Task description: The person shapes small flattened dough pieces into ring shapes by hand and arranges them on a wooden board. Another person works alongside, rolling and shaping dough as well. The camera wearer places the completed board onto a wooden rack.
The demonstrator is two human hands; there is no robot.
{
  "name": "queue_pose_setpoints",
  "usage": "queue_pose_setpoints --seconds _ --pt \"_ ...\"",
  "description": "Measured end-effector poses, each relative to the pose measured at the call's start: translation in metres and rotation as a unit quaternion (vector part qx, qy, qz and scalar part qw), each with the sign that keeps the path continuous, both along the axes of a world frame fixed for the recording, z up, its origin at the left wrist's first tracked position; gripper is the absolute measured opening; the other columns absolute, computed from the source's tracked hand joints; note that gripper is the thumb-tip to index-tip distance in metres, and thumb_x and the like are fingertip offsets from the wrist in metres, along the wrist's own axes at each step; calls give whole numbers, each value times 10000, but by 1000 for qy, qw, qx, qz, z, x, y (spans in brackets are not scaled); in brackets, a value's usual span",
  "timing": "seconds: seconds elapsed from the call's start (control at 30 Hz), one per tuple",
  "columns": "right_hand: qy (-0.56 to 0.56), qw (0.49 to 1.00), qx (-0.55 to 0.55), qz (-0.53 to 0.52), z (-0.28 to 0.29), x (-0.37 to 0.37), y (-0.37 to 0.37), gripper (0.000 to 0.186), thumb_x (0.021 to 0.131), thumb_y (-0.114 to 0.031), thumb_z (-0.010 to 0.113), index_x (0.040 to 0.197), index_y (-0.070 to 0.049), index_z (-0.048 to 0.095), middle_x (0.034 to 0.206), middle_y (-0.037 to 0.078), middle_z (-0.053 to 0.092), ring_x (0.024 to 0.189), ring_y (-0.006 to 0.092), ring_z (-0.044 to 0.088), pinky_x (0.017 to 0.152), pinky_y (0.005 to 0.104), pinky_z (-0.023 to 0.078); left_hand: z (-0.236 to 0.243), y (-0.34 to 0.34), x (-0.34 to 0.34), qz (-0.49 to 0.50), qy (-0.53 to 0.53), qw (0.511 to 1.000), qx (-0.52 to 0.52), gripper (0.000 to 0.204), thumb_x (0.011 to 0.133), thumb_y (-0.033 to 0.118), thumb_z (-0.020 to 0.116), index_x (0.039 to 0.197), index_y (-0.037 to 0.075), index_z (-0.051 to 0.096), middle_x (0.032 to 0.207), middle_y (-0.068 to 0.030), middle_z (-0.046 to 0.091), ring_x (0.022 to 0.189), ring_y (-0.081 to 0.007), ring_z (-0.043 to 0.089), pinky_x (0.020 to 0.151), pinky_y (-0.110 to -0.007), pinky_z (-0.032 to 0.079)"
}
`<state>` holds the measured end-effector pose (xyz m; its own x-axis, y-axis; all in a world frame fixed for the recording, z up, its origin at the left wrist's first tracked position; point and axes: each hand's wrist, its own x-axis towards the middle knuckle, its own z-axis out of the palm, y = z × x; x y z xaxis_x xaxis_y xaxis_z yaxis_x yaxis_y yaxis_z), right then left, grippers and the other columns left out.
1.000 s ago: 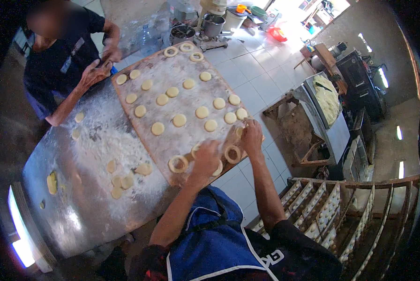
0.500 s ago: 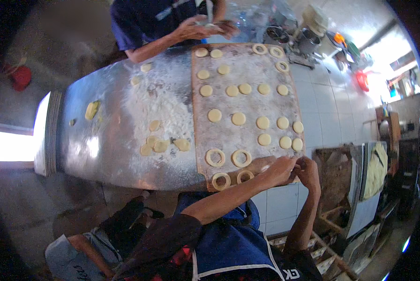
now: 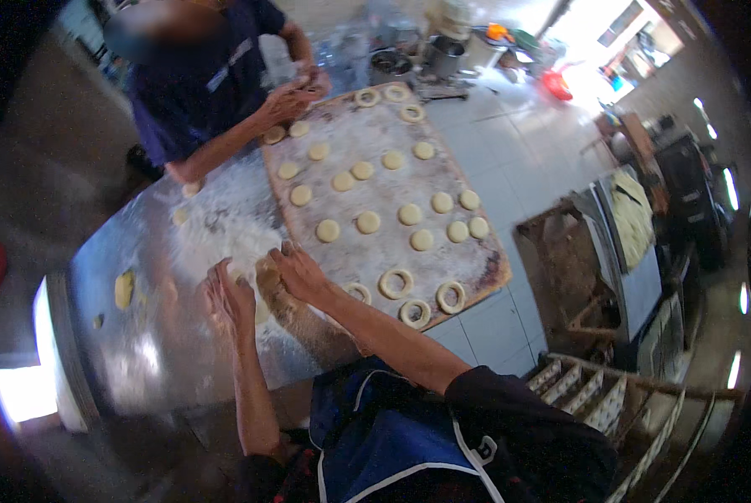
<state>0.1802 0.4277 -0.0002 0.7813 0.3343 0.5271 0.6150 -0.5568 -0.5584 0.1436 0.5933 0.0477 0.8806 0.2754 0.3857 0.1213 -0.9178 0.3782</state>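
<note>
Reaching with both bare hands over the floured metal table (image 3: 174, 335), just left of the near part of the board (image 3: 350, 256). Holding the left hand (image 3: 231, 295) farther out from the board, palm partly open with fingers loosely curved, and the right hand (image 3: 302, 275) at the board's left edge, fingers bent; impossible to tell through the blur whether gripping anything with either. Between and beneath the hands, left of the board, pale dough pieces (image 3: 262, 312), partly hidden; farther up beside the same edge, loose flour (image 3: 204, 239). On the board, many flat dough discs (image 3: 368, 222) across the middle and far parts, four dough rings (image 3: 451, 285) along the near edge, one partly behind the right forearm, and three more rings (image 3: 367, 105) near the far edge. On the table, well left of the board, a yellow lump (image 3: 124, 290). At the board's far left corner, a co-worker (image 3: 225, 84) in a dark shirt, with hands close together. Well right of the board, a pale slab (image 3: 633, 222) on a stand; nearer on that side, a rack (image 3: 593, 394) with small pale pieces
</note>
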Motion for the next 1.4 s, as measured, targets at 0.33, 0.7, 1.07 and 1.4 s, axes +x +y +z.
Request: queue_pose_setpoints --seconds 0.33,0.7,1.07,1.4 --pt "94 907 -191 -364 31 -46 -332 333 795 -4 569 1128 1 572 1078 229 580 1027 433 531 907 504 423 5 -289 7 -382 117 916 -34 345 882 176 552 1196 39 583 1095 -211 638 954 -366 647 862 -464 513" --pt "398 886 -20 -239 67 -25 -384 257 743 -32 755 978 21 666 912 119 700 825 206 677 700 366 527 29 -273 11 -349 283 866 -220 224 810 132 638 1025 80 606 915 -159 695 901 -340 687 791 -487 527" --pt "286 946 61 139 22 45 -30 392 713 -294 761 973 -11 684 831 197 681 763 357 667 687 437 512 -18 94 13 35 -61 960 -269 256 776 -59 617 1015 24 577 950 -120 597 888 -221 581 813 -346 473" --pt "28 953 10 -303 39 -16 -176 410 721 -204 754 1064 -20 623 969 179 590 896 377 554 806 481 439 -17 -110 25 -199 48 948 -245 261 796 73 657 1052 59 610 1101 -182 604 1070 -371 556 951 -463 415"
